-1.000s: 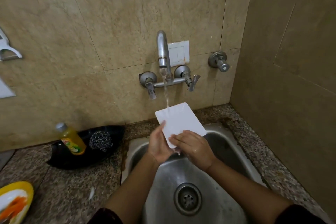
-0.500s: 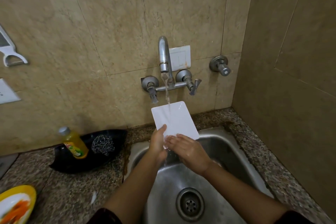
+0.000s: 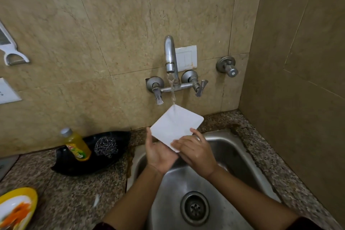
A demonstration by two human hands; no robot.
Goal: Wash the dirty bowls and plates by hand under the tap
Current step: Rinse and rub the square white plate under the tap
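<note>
A white square plate [image 3: 175,124] is tilted over the steel sink [image 3: 237,157], under the water that runs from the wall tap [image 3: 169,56]. The stream lands on the plate's upper part. My left hand [image 3: 158,153] supports the plate's near left edge from below, palm up. My right hand [image 3: 196,152] lies over the plate's near right corner, fingers spread on its face. A yellow-rimmed plate [image 3: 16,209] with orange smears rests at the counter's lower left.
A black dish [image 3: 74,164] on the granite counter holds a yellow soap bottle [image 3: 76,144] and a steel scrubber [image 3: 106,145]. The sink drain [image 3: 194,208] sits below my forearms. A second valve [image 3: 226,66] sticks out of the wall on the right. The side wall stands close on the right.
The plate has turned, so one corner now points up into the stream. My left hand has opened flatter under it and my right hand has slid across its near corner.
</note>
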